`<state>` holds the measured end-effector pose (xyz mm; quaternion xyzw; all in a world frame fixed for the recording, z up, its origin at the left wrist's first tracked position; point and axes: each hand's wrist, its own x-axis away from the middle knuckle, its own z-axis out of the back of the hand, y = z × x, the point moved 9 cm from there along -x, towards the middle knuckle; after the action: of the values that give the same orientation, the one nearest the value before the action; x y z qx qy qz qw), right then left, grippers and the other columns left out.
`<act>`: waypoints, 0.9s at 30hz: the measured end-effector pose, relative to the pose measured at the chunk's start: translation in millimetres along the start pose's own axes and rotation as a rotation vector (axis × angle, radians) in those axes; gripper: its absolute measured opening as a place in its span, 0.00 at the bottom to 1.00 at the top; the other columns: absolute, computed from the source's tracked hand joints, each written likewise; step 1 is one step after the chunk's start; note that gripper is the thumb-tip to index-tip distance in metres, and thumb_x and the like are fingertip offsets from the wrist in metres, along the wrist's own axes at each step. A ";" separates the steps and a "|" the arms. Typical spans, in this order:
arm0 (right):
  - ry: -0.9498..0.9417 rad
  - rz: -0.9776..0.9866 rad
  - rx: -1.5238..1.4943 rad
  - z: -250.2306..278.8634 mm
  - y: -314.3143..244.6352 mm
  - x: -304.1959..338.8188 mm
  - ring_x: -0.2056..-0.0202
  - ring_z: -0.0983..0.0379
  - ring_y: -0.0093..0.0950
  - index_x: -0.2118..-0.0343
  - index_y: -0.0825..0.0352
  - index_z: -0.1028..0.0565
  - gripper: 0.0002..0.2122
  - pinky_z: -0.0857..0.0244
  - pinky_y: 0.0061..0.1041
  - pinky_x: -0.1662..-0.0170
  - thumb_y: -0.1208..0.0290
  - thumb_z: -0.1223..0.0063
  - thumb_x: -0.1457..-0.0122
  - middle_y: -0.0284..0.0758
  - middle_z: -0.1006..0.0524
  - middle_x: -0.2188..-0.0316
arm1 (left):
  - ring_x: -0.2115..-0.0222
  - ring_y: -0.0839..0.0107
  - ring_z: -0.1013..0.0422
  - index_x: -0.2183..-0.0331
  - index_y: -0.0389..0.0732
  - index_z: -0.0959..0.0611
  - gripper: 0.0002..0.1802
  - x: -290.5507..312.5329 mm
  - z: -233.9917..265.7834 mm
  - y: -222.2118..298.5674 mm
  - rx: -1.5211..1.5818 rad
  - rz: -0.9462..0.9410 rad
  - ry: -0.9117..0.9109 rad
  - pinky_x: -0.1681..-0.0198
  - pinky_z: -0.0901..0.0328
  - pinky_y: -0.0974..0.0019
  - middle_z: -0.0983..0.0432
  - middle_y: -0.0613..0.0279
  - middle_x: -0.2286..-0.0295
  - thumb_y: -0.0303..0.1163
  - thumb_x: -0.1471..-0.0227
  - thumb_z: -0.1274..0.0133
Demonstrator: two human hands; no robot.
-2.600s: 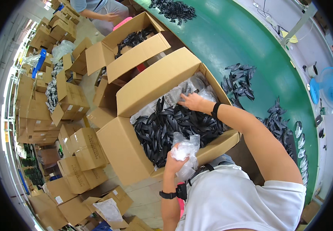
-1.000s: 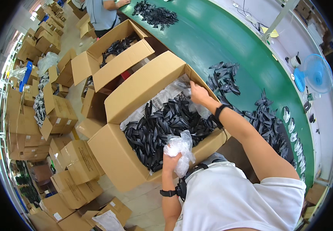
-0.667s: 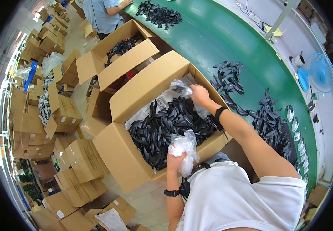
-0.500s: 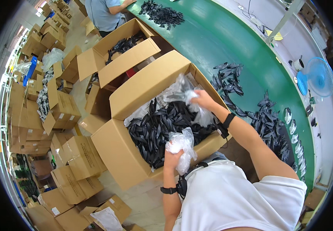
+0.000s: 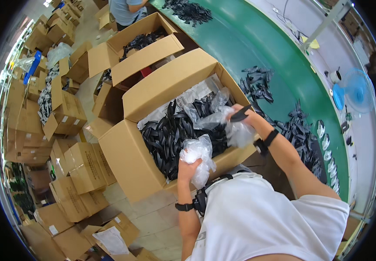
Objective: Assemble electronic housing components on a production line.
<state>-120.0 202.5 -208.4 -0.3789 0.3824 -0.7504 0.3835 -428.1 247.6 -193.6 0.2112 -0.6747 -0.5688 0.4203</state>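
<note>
A large open cardboard box (image 5: pixel 131 161) stands in front of me, full of thin black curved plastic pieces (image 5: pixel 166 139). Over its near side, my left hand (image 5: pixel 187 168) is closed around a crumpled clear plastic bag (image 5: pixel 199 150). Toward the box's right side, my right hand (image 5: pixel 242 116) grips another clear plastic bag (image 5: pixel 238 134), part of which trails over the black pieces. One black piece (image 5: pixel 241 114) sticks up against the right hand; whether the fingers hold it I cannot tell. Crumpled paper (image 5: pixel 201 89) lines the far inside of the box.
A green worktable (image 5: pixel 279 56) on the right carries heaps of black pieces (image 5: pixel 299 130) and a row of pale parts (image 5: pixel 326 141). A blue fan (image 5: pixel 358 91) stands by the wall. Another open box (image 5: pixel 153 56) and stacked cartons (image 5: pixel 83 167) lie left. A person (image 5: pixel 127 13) works at the far end.
My right hand has drawn its bag toward the right edge of the box, and a black piece now shows against that hand. The left hand stays closed on its bag.
</note>
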 end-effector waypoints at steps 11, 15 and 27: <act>0.122 0.090 0.497 9.4 -50.7 7.3 0.69 0.27 0.46 0.73 0.69 0.24 0.11 0.34 0.40 0.64 0.69 0.47 0.60 0.48 0.24 0.75 | 0.68 0.58 0.26 0.63 0.36 0.23 0.23 -27.5 26.9 30.8 -0.530 -0.114 0.020 0.63 0.33 0.59 0.22 0.52 0.72 0.31 0.66 0.38; 0.060 -0.037 0.762 -1.7 -30.4 -14.6 0.66 0.26 0.47 0.51 0.60 0.34 0.26 0.33 0.41 0.61 0.69 0.49 0.58 0.50 0.24 0.70 | 0.64 0.49 0.27 0.54 0.47 0.26 0.29 -88.4 -26.1 57.5 -1.039 -0.092 -0.128 0.62 0.33 0.52 0.23 0.45 0.69 0.37 0.64 0.44; -0.254 0.251 0.253 -55.0 -34.3 7.0 0.70 0.27 0.47 0.75 0.71 0.24 0.15 0.35 0.39 0.66 0.61 0.43 0.56 0.51 0.25 0.75 | 0.69 0.56 0.25 0.69 0.40 0.18 0.16 -109.8 -33.4 37.4 -1.015 -0.146 -0.149 0.64 0.32 0.58 0.22 0.50 0.71 0.38 0.63 0.44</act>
<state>-180.1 226.1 -199.9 -0.3685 0.2781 -0.6849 0.5637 -332.7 321.5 -194.2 -0.0139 -0.3254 -0.8659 0.3798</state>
